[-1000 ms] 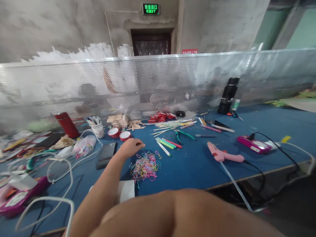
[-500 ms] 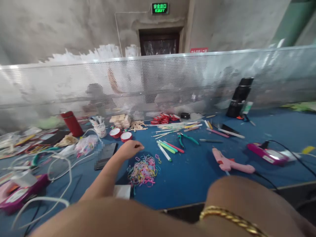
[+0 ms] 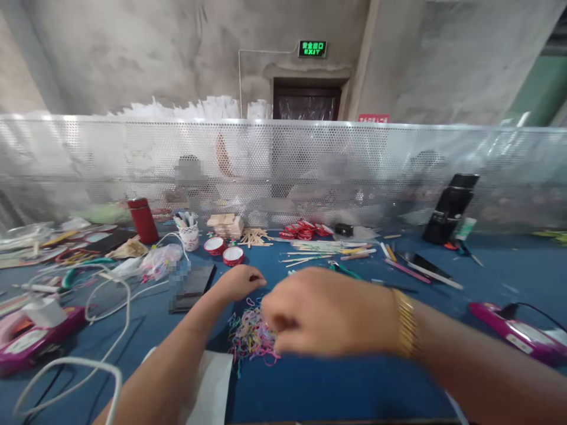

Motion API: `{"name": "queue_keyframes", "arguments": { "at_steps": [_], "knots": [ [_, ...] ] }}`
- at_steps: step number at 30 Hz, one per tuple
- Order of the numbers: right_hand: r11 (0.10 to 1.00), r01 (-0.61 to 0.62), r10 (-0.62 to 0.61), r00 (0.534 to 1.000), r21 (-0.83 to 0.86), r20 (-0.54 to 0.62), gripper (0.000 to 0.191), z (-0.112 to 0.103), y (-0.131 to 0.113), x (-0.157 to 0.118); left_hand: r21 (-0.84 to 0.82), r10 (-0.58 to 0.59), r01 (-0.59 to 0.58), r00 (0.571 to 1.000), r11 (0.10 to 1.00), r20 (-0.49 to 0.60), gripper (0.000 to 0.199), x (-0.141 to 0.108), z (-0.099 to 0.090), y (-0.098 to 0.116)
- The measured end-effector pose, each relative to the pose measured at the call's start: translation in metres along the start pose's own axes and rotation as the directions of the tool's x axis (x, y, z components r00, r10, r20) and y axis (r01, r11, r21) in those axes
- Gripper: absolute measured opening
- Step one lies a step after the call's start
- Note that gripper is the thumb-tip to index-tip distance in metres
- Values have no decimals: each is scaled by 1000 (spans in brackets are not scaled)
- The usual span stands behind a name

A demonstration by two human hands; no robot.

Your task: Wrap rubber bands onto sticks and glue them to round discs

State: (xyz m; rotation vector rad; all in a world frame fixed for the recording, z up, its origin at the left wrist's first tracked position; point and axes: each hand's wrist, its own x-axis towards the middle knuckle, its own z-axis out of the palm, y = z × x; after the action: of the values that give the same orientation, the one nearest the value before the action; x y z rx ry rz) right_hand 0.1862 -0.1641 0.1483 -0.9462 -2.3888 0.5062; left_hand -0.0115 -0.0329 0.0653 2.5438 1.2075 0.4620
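A pile of small colourful loops point(image 3: 251, 339), like thin bands, lies on the blue table in front of me. Just above its far edge is my left hand point(image 3: 241, 282), its fingers curled in toward the thumb; anything between them is too small to make out. My right hand point(image 3: 330, 311), with a gold bracelet point(image 3: 405, 324) at the wrist, hovers over the pile's right side. Its fingers are closed, slightly blurred, and it hides part of the pile and the markers behind. Under my left forearm lies a white sheet point(image 3: 211, 386).
Beyond the hands are red tape rolls point(image 3: 233, 255), wooden sticks point(image 3: 254, 237), a cup of pens point(image 3: 189, 235) and teal pliers point(image 3: 345, 270). A dark tablet-like slab point(image 3: 195, 286) and white cable point(image 3: 117, 378) lie left. A purple power strip point(image 3: 516, 333) sits right. A perforated screen point(image 3: 292, 159) stands behind.
My right arm has swung forward from the near edge, bringing the right hand over the pile. The left hand stays by the pile's far side. The view has tilted up and shifted left.
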Motion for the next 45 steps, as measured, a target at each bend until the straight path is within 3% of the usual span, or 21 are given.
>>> {"name": "queue_keyframes", "arguments": {
  "at_steps": [3, 5, 8, 11, 14, 22, 29, 38, 45],
  "knots": [
    [920, -169, 212, 973, -353, 86, 11, -15, 67, 42, 31, 8, -8, 1000, 999, 12, 28, -1, -1, 3],
    [784, -310, 358, 934, -537, -17, 9, -28, 123, 71, 42, 5, -7, 1000, 999, 30, 30, -1, -2, 4],
    [616, -457, 436, 876, -641, -206, 15, -38, 196, 104, 44, 0, -3, 999, 999, 52, 31, 0, -3, 4],
    [573, -473, 435, 868, -669, -240, 20, -33, 241, 123, 57, 19, -21, 999, 998, 50, 31, 0, -4, 4],
    [545, -452, 424, 875, -706, -233, 23, -19, 264, 137, 61, 32, -35, 998, 998, 52, 30, 1, -3, 4],
    [490, -382, 398, 898, -784, -189, 27, -3, 294, 164, 54, 42, -45, 997, 998, 62, 27, -2, -1, 10],
    [458, -322, 337, 925, -829, -173, 27, -3, 292, 176, 63, 28, -32, 997, 997, 70, 24, -3, 0, 14],
    [428, -369, 297, 919, -825, -258, 35, -18, 293, 200, 42, 23, -26, 997, 999, 77, 24, -3, 3, 12],
    [466, -306, 272, 942, -830, -194, 30, 18, 292, 210, 52, 51, -55, 997, 997, 61, 24, -5, 2, 12]
  ]
}}
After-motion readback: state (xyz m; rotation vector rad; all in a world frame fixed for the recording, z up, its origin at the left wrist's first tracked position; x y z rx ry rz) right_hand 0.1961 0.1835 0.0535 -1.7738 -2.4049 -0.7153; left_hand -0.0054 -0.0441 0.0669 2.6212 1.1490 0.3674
